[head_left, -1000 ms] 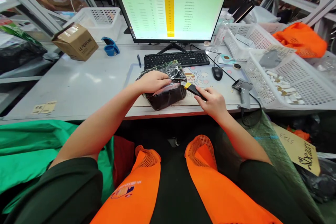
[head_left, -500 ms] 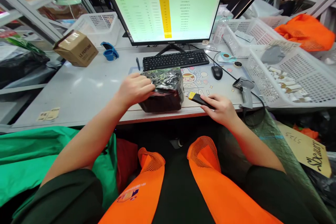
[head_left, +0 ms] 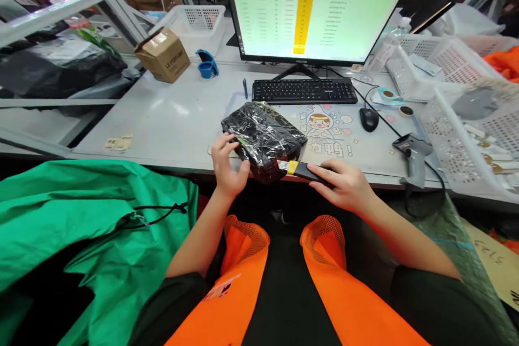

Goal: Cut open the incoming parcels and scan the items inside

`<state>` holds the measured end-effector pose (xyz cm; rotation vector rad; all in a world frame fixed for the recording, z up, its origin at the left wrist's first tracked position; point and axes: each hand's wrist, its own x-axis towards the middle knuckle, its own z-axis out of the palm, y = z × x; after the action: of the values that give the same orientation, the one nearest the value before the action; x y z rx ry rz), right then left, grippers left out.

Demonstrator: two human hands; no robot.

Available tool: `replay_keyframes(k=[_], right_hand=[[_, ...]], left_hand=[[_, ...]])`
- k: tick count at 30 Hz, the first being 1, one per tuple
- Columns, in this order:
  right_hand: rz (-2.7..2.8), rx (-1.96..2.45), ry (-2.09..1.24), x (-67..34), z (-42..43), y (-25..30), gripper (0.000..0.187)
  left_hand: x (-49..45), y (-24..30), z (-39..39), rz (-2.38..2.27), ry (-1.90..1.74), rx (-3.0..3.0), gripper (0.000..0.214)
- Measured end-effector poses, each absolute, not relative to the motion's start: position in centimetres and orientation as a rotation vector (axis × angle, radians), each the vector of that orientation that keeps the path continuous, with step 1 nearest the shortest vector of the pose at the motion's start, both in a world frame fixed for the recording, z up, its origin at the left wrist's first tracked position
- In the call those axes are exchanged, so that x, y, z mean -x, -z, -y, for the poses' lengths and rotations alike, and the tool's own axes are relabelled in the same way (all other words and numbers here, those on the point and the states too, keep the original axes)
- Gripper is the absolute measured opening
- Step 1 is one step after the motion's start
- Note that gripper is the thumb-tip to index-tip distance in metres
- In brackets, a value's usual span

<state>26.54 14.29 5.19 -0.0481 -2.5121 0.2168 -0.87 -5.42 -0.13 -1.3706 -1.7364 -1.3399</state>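
Note:
A package wrapped in shiny black plastic (head_left: 265, 132) lies at an angle at the front edge of the desk. My left hand (head_left: 227, 168) grips its near left side, fingers on the top edge and thumb towards the front. In my right hand (head_left: 345, 183) is a utility knife (head_left: 306, 171) with a black handle and a yellow tip section. Its blade end points left and meets the package's near right side; how deep the blade sits cannot be made out.
Behind the package are a keyboard (head_left: 304, 91) and a monitor (head_left: 320, 11). To the right are a mouse (head_left: 368, 119), a barcode scanner (head_left: 414, 157) and a white basket (head_left: 450, 140). A cardboard box (head_left: 164, 57) and a blue container (head_left: 207, 65) stand at the left.
The package has been turned and laid over, its broad wrapped top now facing up. My left hand has shifted to its near left side. The knife's tip has come against the package.

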Motion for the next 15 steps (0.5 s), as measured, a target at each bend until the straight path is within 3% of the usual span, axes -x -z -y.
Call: replay_keyframes(k=[5,12,15], right_hand=[[2.513,0.037,-0.198,-26.9,-14.3,-5.8,0.034],[2.616,-0.063,-0.011,-26.4,-12.6,-7.0,0.034],[2.625,-0.046,0.04,-26.1,-12.6,-7.3,0.034]], left_hand=[[3.8,-1.8,6.1,1.677,1.088,1.822,0.029],[2.5,-0.3,3.4,1.807,1.152,1.631,0.027],[-0.3,1.1,3.5,1.741,1.358,1.398,0.024]])
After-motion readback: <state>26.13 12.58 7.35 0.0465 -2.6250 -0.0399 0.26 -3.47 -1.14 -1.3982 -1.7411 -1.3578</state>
